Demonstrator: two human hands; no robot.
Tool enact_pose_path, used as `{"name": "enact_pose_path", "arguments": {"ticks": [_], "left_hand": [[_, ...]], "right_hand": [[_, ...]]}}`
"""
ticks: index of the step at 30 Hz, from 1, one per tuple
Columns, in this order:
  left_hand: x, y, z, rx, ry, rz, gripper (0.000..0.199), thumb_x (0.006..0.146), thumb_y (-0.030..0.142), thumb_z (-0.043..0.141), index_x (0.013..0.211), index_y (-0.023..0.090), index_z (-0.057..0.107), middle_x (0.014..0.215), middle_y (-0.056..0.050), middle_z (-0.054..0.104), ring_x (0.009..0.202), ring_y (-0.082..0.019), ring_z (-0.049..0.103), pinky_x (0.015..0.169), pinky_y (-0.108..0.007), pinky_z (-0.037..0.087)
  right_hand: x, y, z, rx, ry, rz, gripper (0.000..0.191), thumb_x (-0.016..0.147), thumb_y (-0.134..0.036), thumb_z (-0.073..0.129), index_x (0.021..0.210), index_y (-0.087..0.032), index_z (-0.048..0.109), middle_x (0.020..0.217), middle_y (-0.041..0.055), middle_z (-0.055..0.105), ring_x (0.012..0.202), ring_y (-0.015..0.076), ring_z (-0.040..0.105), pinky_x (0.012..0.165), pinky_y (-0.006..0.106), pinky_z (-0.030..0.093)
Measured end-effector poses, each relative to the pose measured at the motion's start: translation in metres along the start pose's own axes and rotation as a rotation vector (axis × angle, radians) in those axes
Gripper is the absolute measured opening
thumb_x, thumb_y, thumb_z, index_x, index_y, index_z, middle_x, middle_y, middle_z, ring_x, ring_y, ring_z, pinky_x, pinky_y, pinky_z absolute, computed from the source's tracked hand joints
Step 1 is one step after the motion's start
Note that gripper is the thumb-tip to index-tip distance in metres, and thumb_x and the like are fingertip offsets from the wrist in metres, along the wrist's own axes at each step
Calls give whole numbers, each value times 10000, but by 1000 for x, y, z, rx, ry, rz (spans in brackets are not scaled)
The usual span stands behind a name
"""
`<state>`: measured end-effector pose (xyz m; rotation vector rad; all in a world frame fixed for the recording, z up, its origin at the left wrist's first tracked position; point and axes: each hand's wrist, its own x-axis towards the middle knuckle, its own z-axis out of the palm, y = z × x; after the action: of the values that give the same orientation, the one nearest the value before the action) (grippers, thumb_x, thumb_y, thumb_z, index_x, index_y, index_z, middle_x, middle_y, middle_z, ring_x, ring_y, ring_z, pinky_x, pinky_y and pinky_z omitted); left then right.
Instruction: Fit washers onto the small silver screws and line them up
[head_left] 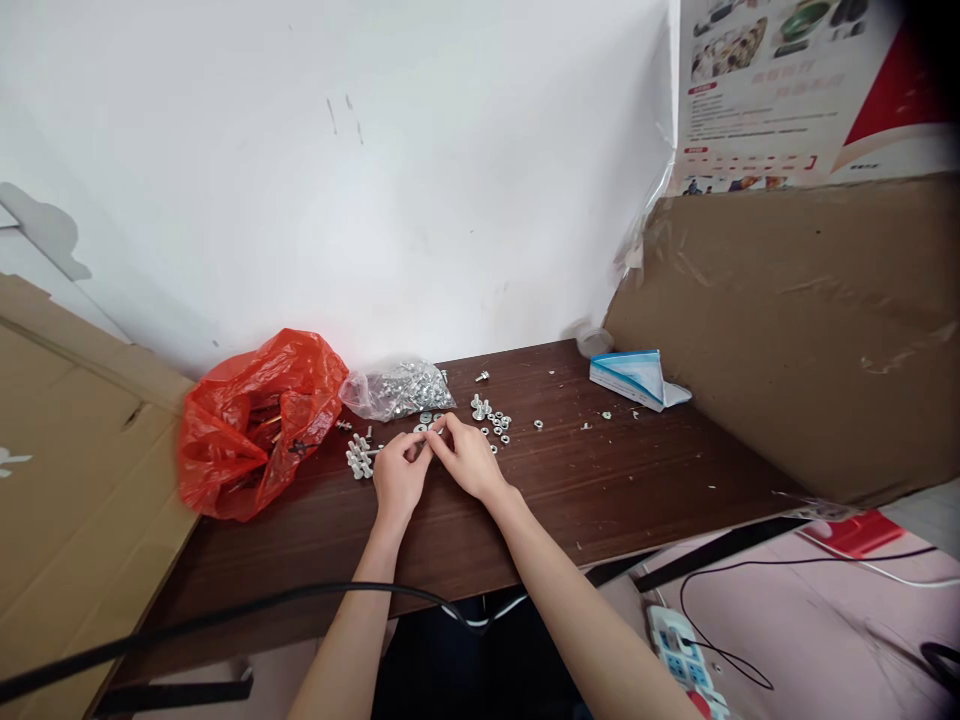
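My left hand [400,475] and my right hand [469,455] meet over the dark wooden table [300,560], fingertips pinched together. Whatever small piece lies between the fingers is too hidden to name. Just left of my left hand stands a cluster of bolts [360,457]. Several flat washers [426,417] lie beyond my fingertips. Past my right hand are a few more bolts [480,406] standing upright, with loose nuts [497,424] scattered beside them. A clear plastic bag [401,388] full of small metal hardware lies behind the hands.
A red plastic bag [255,430] sits on the left by a cardboard sheet [90,480]. At the right are a blue-and-white packet [628,376] and a large cardboard panel [787,340]. A black cable [300,592] crosses in front of my forearms. The white wall [375,200] rises behind.
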<state>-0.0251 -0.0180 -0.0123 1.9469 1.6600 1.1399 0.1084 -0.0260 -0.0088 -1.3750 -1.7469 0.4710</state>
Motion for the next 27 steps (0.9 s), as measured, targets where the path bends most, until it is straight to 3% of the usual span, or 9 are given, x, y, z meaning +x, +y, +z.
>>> {"name": "enact_pose_path", "arguments": {"ticks": [3, 8, 13, 16, 20, 27], "left_hand": [[-2, 6, -1, -43, 10, 122, 208, 810, 354, 597, 845, 202, 735, 702, 6, 510, 590, -100, 463, 553, -214, 374], [-9, 19, -6, 25, -47, 235, 198, 862, 337, 523, 879, 210, 674, 952, -38, 574, 719, -120, 541, 589, -211, 427], [-9, 18, -6, -55, -119, 317, 193, 903, 274, 434, 867, 177, 596, 917, -46, 584, 732, -130, 538, 634, -228, 420], [-7, 12, -3, -215, -158, 253, 173, 871, 315, 501, 810, 166, 566, 755, -20, 562, 619, -117, 497, 560, -218, 387], [-5, 8, 2, -494, -146, 107, 247, 790, 321, 627, 969, 173, 544, 790, -16, 595, 645, -118, 527, 542, -197, 394], [-2, 6, 5, -562, -140, 45, 268, 805, 359, 623, 978, 161, 571, 750, -9, 593, 676, -123, 552, 623, -224, 447]], "right_hand": [[0, -1, -1, -49, -23, 18, 208, 960, -358, 379, 944, -206, 520, 801, 36, 667, 699, 184, 616, 632, 247, 368], [0, -3, -3, -91, 16, -32, 310, 973, -310, 308, 768, -200, 513, 692, 27, 621, 632, 167, 571, 595, 243, 324], [0, -4, -2, 38, 64, -48, 427, 965, -344, 309, 608, -191, 487, 577, 3, 542, 549, 129, 489, 569, 229, 310], [1, -3, 0, 103, 98, -43, 475, 957, -391, 324, 544, -187, 441, 522, -6, 485, 514, 118, 434, 538, 235, 279], [1, -2, 1, 144, 156, 7, 488, 945, -413, 329, 515, -189, 385, 488, -9, 431, 489, 112, 379, 510, 249, 230], [1, 0, 1, 114, 175, 34, 477, 941, -409, 332, 533, -183, 434, 490, -9, 439, 491, 110, 381, 508, 248, 215]]}}
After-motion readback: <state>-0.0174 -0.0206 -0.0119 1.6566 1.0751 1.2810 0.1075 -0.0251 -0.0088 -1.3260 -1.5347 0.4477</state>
